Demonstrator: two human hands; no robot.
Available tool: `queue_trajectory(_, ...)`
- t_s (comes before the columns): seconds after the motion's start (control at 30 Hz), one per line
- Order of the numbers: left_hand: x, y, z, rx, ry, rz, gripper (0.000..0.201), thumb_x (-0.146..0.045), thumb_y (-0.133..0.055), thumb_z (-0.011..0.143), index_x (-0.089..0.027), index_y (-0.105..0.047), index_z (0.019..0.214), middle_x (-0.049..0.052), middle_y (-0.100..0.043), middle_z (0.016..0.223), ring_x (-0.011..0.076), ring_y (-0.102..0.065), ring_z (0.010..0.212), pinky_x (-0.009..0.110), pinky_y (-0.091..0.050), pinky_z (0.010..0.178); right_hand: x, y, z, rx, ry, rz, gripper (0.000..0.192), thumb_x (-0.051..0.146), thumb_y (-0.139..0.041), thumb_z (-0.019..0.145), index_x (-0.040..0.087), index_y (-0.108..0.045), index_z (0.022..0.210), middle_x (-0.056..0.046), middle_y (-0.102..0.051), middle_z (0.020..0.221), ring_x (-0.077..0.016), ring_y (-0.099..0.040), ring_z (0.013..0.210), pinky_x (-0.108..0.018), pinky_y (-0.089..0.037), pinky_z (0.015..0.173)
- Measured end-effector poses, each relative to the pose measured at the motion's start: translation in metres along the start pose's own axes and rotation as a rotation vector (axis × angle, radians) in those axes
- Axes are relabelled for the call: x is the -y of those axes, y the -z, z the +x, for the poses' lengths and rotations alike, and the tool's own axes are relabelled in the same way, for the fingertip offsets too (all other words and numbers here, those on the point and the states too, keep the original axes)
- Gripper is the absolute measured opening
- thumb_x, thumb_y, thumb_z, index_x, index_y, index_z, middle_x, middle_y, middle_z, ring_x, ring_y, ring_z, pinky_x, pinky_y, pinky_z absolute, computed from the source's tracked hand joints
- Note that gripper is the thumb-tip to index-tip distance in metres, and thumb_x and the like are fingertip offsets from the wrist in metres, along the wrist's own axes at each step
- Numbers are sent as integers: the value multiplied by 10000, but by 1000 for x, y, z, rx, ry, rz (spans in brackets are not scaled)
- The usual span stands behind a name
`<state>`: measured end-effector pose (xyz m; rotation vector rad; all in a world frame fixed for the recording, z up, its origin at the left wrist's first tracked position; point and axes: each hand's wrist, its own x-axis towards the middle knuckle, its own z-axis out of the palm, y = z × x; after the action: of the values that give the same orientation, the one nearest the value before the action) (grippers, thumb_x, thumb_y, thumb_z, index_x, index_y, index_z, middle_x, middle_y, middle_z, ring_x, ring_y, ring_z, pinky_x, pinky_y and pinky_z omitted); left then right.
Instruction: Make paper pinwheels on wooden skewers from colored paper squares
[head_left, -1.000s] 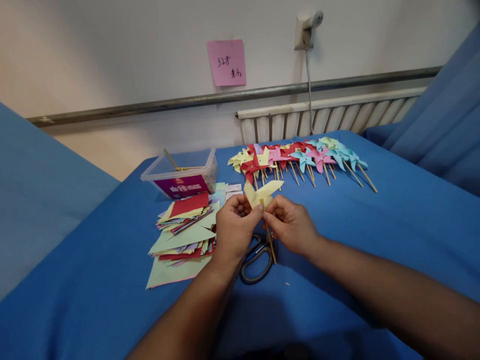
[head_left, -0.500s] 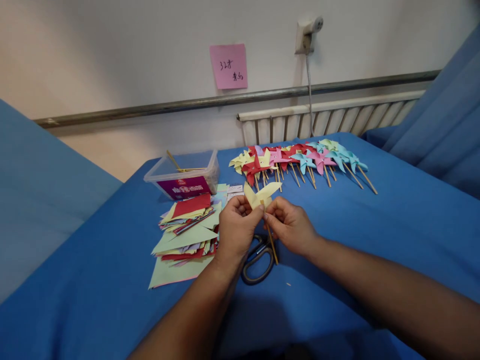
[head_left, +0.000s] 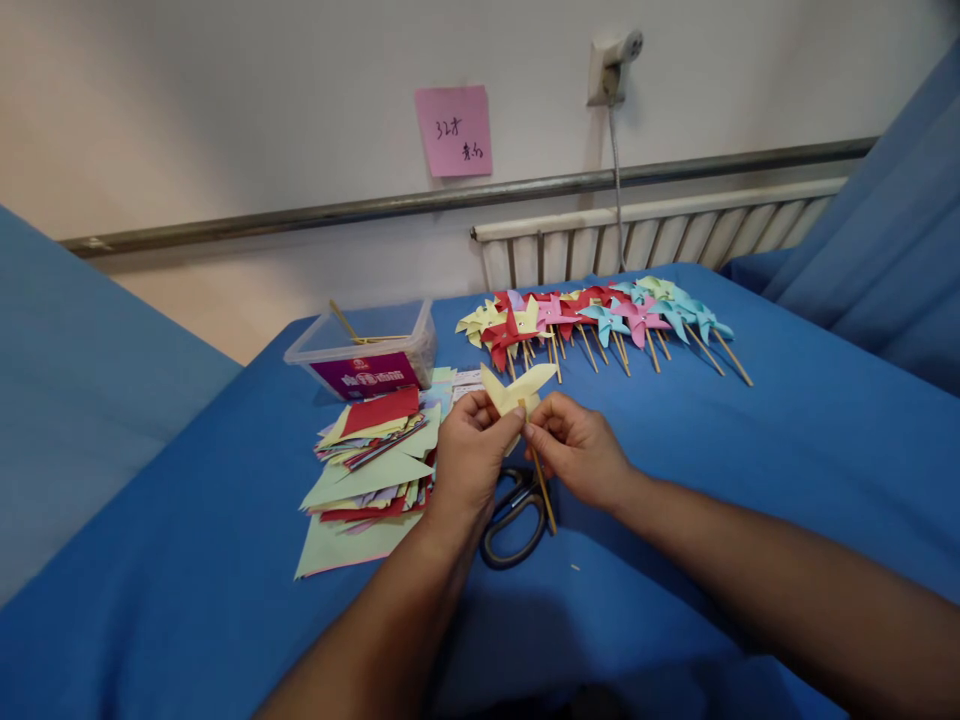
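Observation:
Both hands meet over the blue-covered table (head_left: 750, 450) at a pale yellow paper pinwheel (head_left: 517, 388). My left hand (head_left: 469, 460) pinches the folded yellow paper from the left. My right hand (head_left: 581, 450) pinches the top of its thin wooden stick (head_left: 543, 492), which slants down toward me. Under the hands lie black-handled scissors (head_left: 514, 520). A loose stack of cut coloured paper (head_left: 367, 465) sits just left of my left hand.
A row of finished pinwheels (head_left: 600, 318) in yellow, red, pink and blue lies at the back of the table. A clear plastic box (head_left: 364, 350) with sticks stands back left. Behind are a radiator (head_left: 645, 235), a wall rail and a pink note (head_left: 454, 130).
The hands stay together on the yellow pinwheel with only tiny shifts of the fingers. The view moved slightly.

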<state>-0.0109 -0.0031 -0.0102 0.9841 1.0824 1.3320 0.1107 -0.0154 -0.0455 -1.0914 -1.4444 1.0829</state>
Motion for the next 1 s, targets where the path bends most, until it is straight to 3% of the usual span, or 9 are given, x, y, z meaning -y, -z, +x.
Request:
queue_trajectory(0.3, 0, 2, 2, 0, -15, 4, 376, -299, -814, 543, -129, -625, 820, 34, -703, 760, 143, -634, 657, 273, -474, 675, 0, 2, 0, -14, 77, -121, 129, 290, -537, 861, 218, -480, 771, 46, -603, 614, -93, -535, 508, -203, -386, 484)
queue_trajectory(0.47, -1, 4, 3, -1, -12, 39, 353, -294, -811, 549, -125, -615, 790, 14, -683, 706, 117, -599, 591, 233, -443, 593, -1, 4, 0, -21, 101, -197, 98, 278, -534, 858, 216, -499, 792, 40, -600, 631, -100, -537, 532, -213, -382, 505)
queue_trajectory(1.0, -5, 4, 2, 9, 3, 58, 387, -335, -801, 548, -134, -634, 833, 35, -703, 764, 136, -617, 606, 232, -448, 572, 2, 8, -2, -26, 181, -349, 70, 264, -511, 872, 223, -499, 817, 32, -608, 651, -116, -548, 560, -231, -383, 541)
